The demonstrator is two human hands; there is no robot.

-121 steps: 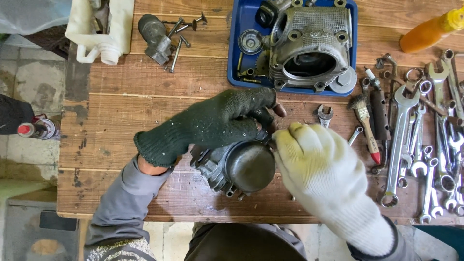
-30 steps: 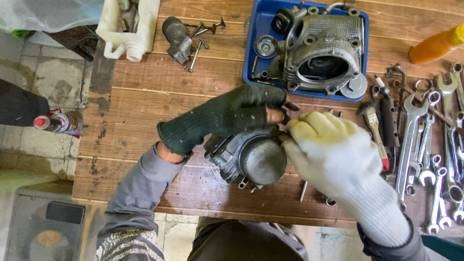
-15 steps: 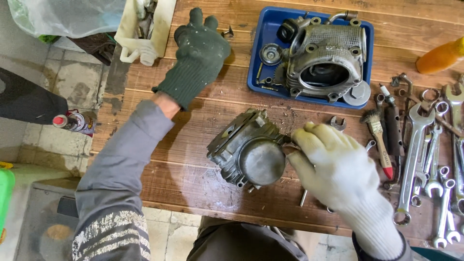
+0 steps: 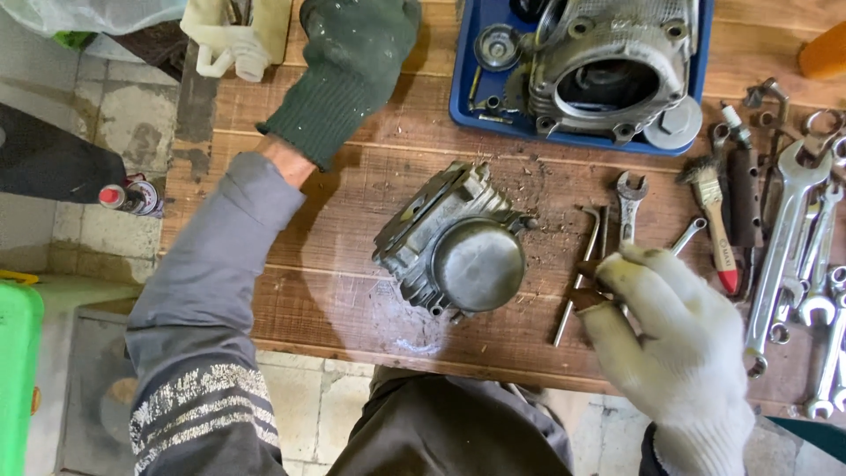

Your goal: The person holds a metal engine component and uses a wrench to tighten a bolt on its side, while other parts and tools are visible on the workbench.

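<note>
The dark-green-gloved left hand (image 4: 357, 62) is now off the finned grey metal cylinder (image 4: 454, 242), stretched to the bench's far edge; the white-gloved right hand (image 4: 679, 344) sits apart from it, beside thin steel rods (image 4: 582, 273).

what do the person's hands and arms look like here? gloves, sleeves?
Mismatched knit gloves: left hand wears a dark green one with pale specks and a ribbed cuff; right hand a soiled white one. Grey sleeve on the left arm, with worn whitish stripes near the upper arm.

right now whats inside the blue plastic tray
The blue plastic tray holds a grey finned metal engine casting, a round metal cap and small bolts; whatever lies beneath the casting is covered.
</note>
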